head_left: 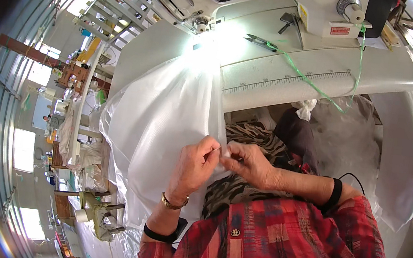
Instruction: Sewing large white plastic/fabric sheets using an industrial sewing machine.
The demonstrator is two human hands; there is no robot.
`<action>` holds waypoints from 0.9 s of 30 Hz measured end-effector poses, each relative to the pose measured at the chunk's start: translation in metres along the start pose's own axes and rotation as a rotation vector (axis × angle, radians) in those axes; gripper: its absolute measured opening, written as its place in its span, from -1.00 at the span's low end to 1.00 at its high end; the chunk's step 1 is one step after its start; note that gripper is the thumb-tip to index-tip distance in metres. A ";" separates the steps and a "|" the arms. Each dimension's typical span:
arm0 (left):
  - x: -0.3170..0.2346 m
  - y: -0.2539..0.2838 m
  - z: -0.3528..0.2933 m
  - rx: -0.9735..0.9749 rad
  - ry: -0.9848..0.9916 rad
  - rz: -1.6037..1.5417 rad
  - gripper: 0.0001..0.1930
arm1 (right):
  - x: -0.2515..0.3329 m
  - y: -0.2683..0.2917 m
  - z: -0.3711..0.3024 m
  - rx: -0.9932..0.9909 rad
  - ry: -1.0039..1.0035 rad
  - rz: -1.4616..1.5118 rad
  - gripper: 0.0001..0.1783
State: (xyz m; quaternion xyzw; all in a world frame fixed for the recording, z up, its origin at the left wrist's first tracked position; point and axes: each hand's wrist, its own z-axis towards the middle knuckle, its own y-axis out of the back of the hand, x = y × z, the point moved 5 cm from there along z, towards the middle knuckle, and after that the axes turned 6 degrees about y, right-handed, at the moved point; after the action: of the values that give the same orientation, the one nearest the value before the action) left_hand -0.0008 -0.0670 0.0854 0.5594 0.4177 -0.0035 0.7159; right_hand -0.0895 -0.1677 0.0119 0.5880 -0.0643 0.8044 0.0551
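A large sheet of thin white translucent fabric (167, 109) hangs from under the sewing machine (283, 9) and spreads down over my lap. My left hand (193, 166) is closed in a pinch on the sheet's right edge. Right beside it, my right hand (251, 165) pinches the same edge, the fingertips of both hands nearly meeting. A bright lamp glare hides the needle area where the fabric runs under the machine head.
Dark thread snips (261, 43) lie on the machine table (323, 56), near a loose green thread (301, 73). A printed ruler (285, 79) runs along the table's front edge. More white sheeting (404, 153) drapes at the right. Workbenches with clutter (77, 113) stand at the left.
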 end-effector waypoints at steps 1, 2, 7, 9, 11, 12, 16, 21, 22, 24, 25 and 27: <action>0.001 -0.002 0.001 0.012 0.022 -0.062 -0.95 | 0.009 -0.002 0.001 0.005 0.104 -0.052 -0.71; 0.001 -0.003 0.001 0.026 0.047 -0.125 -0.95 | 0.010 -0.004 0.002 0.008 0.100 -0.049 -0.71; 0.008 -0.006 -0.004 0.018 0.139 -0.226 -0.88 | 0.022 -0.012 0.004 0.052 0.299 -0.387 -0.80; 0.013 -0.007 -0.003 0.020 0.164 -0.275 -0.86 | 0.030 -0.006 0.007 0.047 0.419 -0.439 -0.81; 0.018 -0.005 0.000 0.006 0.182 -0.125 -0.83 | 0.035 -0.003 0.013 0.264 0.522 -0.624 -0.83; 0.015 -0.003 0.001 -0.010 0.115 -0.155 -0.83 | 0.032 0.007 0.022 0.233 0.412 -0.718 -0.84; 0.012 0.003 0.007 0.096 0.127 -0.192 -0.82 | 0.036 0.031 0.061 0.124 0.533 -1.061 -0.81; 0.016 0.043 0.044 0.242 0.127 -0.121 -0.82 | 0.023 0.040 0.090 0.173 0.666 -1.082 -0.75; 0.018 0.064 0.065 -0.013 0.002 0.056 -0.83 | 0.021 0.043 0.091 0.181 0.665 -0.974 -0.73; 0.023 0.093 0.099 -0.379 -0.231 0.414 -0.82 | 0.019 0.048 0.092 0.190 0.669 -0.871 -0.72; 0.034 0.097 0.118 -0.380 -0.209 0.476 -0.82 | 0.019 0.050 0.092 0.195 0.665 -0.831 -0.77; 0.058 0.096 0.135 -0.237 -0.114 0.562 -0.81 | 0.021 0.053 0.091 0.178 0.678 -0.760 -0.81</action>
State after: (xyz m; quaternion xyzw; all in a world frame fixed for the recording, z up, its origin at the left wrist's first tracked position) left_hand 0.1622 -0.1129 0.1302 0.5647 0.2032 0.2118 0.7713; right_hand -0.0186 -0.2353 0.0572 0.2783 0.2442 0.8753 0.3110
